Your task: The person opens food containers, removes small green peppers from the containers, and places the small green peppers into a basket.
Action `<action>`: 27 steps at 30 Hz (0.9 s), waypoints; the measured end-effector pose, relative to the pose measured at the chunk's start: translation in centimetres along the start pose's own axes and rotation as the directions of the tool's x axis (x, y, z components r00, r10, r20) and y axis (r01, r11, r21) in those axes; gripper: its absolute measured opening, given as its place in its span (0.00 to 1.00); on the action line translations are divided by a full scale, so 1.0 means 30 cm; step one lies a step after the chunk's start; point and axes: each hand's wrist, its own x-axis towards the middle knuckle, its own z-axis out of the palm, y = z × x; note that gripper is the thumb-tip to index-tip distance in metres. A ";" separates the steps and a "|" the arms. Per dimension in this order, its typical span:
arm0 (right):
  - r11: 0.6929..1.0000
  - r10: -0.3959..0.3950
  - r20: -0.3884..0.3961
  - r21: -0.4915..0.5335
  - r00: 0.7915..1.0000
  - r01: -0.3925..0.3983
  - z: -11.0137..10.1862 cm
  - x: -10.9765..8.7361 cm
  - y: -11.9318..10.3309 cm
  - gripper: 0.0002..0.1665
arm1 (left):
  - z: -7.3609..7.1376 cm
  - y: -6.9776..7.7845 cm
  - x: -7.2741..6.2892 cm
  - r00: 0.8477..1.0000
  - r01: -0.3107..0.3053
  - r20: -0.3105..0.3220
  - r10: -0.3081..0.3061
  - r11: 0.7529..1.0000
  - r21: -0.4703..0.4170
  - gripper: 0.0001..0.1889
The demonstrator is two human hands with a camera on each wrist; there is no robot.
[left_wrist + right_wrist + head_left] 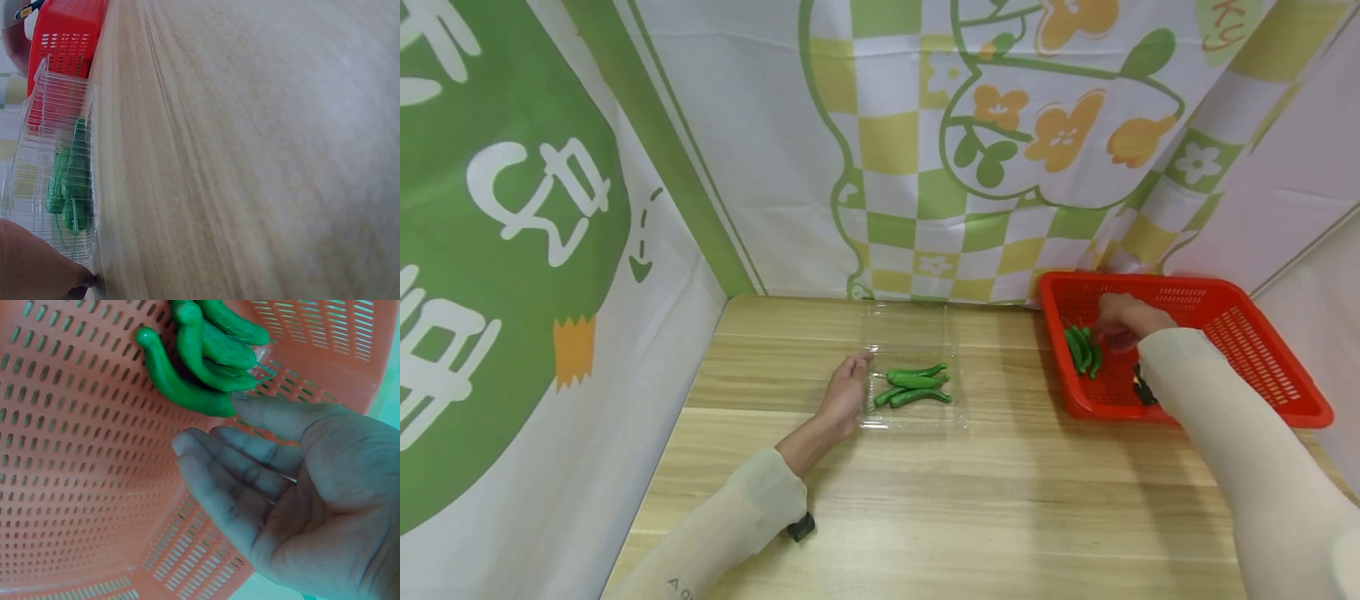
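Observation:
Several green chili peppers [917,380] lie side by side in a clear plastic clamshell box [953,417] whose lid is folded back. My left hand [844,396] holds the box by its left side wall; in the left wrist view the thumb [37,269] is at the box's end. Inside the red basket [1078,407], more green chili peppers [215,350] rest against its left side. My right hand [1123,321] reaches into the basket beside them. Its fingers are loosely bent with nothing between them, and the thumb tip is right at the nearest pepper's end.
The basket has slotted walls and stands at the table's back right. Wooden tabletop [925,508] lies between box and basket and in front of them. A patterned cloth [940,167] hangs behind the table, with another green and white panel [512,250] at the left.

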 end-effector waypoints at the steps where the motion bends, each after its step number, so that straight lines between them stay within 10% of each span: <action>1: 1.000 -0.007 -0.006 -0.018 1.000 0.007 -0.006 0.000 0.000 0.13 | -0.001 0.000 0.000 1.000 0.000 0.002 0.000 1.000 -0.002 0.22; 27: 0.938 -0.217 -0.275 -0.325 0.937 0.122 -0.081 -0.098 -0.084 0.15 | -0.006 -0.001 0.007 1.000 0.015 0.021 -0.015 1.000 -0.012 0.22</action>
